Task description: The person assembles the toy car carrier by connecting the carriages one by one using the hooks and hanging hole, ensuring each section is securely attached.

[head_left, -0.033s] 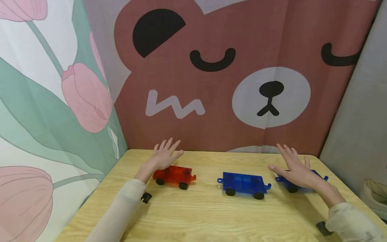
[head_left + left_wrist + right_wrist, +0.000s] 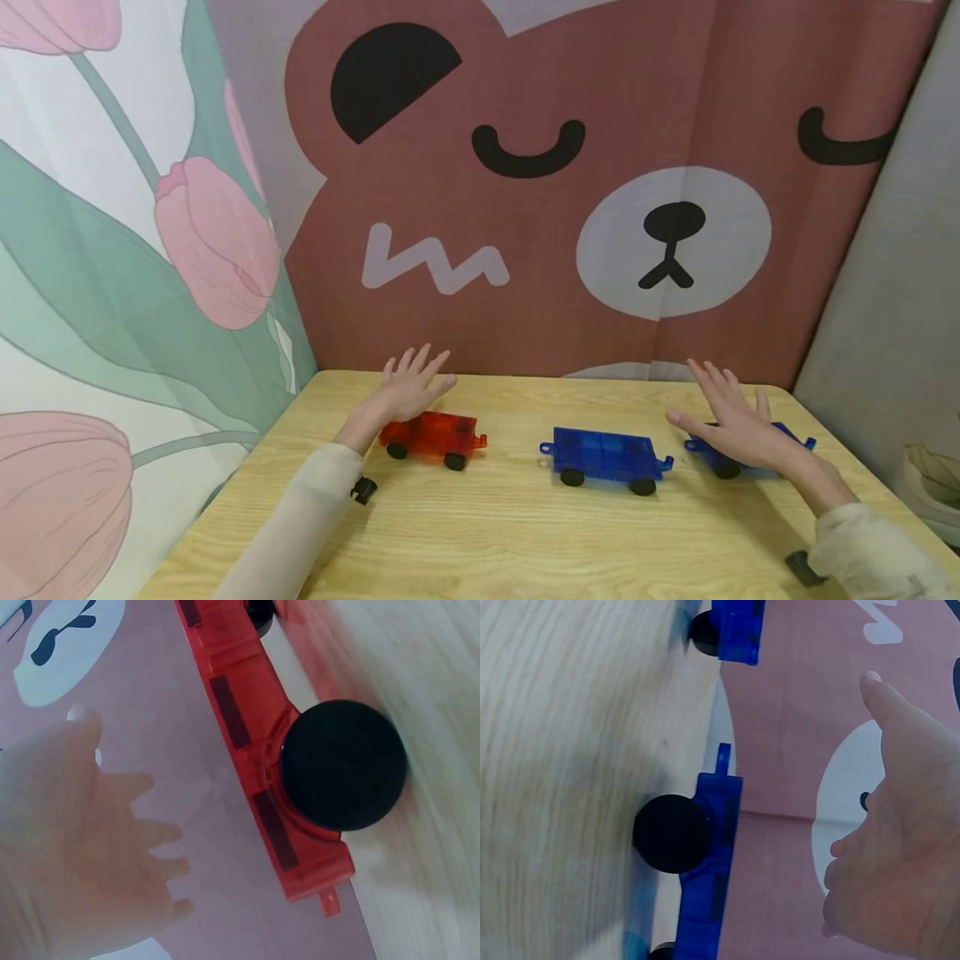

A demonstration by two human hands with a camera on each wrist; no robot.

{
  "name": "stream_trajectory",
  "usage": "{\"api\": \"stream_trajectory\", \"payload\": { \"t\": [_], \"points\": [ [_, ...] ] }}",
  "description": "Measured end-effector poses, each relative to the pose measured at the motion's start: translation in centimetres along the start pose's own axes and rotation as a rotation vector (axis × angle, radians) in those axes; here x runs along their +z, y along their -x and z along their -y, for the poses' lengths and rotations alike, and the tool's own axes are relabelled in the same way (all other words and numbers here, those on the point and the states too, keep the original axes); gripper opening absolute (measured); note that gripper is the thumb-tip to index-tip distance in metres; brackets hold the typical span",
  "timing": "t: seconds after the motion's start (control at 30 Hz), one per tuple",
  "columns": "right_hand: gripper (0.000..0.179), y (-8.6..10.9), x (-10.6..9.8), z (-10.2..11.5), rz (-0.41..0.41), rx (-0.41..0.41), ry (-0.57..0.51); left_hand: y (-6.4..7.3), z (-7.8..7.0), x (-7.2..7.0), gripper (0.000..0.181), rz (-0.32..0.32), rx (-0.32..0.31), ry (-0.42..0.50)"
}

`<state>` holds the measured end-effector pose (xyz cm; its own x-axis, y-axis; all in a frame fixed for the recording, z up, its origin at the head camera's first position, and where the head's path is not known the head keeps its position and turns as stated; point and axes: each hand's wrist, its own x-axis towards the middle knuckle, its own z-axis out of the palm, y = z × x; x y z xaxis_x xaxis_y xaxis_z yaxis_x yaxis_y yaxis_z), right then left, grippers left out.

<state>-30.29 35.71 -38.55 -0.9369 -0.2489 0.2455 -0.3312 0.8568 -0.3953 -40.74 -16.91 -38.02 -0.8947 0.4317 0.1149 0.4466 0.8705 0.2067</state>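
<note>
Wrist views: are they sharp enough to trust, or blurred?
Left wrist: the hand and table are smeared, the red car sharper. Right wrist: the table is soft, the blue car fairly crisp. Head: evenly lit, sharp.

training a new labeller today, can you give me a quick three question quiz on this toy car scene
1. How many toy cars stand on the table, and in which colours?
2. True or false: the left hand grips the red car.
3. Which car lies under the right hand: A the middle blue car, B the far-right blue car, C the red car?

Key:
1. Three: one red, two blue.
2. False; its fingers are spread open above the car.
3. B.
</note>
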Motion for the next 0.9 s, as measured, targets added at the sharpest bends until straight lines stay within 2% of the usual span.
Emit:
{"api": "stream_trajectory", "payload": {
  "t": [0.1, 0.2, 0.27, 0.37, 0.43, 0.53, 0.7, 0.9],
  "points": [
    [0.100, -0.1, 0.0, 0.1, 0.006, -0.004, 0.003, -0.1, 0.1, 0.0, 0.077, 0.023, 0.004, -0.006],
    [0.099, -0.2, 0.2, 0.3, 0.004, -0.026, -0.004, 0.1, 0.0, -0.1, 0.079, 0.073, 0.034, 0.007],
    [0.097, -0.3, 0.4, 0.6, -0.003, -0.053, -0.014, 0.6, -0.2, -0.6, 0.080, 0.133, 0.062, 0.046],
    [0.091, -0.3, 0.8, 1.4, -0.016, -0.104, -0.039, 1.3, -0.7, -1.5, 0.083, 0.267, 0.111, 0.108],
    [0.086, -0.3, 1.1, 2.1, -0.011, -0.134, -0.064, 1.8, -1.0, -1.9, 0.087, 0.367, 0.114, 0.133],
    [0.081, -0.3, 1.8, 3.2, 0.019, -0.161, -0.099, 2.2, -1.5, -2.3, 0.094, 0.459, 0.107, 0.131],
    [0.075, -0.2, 2.9, 4.6, 0.096, -0.161, -0.132, 2.3, -2.1, -2.6, 0.099, 0.504, 0.094, 0.130],
    [0.077, 0.0, 4.2, 5.9, 0.193, -0.165, -0.106, 2.4, -2.4, -2.6, 0.098, 0.523, 0.097, 0.088]
  ]
}}
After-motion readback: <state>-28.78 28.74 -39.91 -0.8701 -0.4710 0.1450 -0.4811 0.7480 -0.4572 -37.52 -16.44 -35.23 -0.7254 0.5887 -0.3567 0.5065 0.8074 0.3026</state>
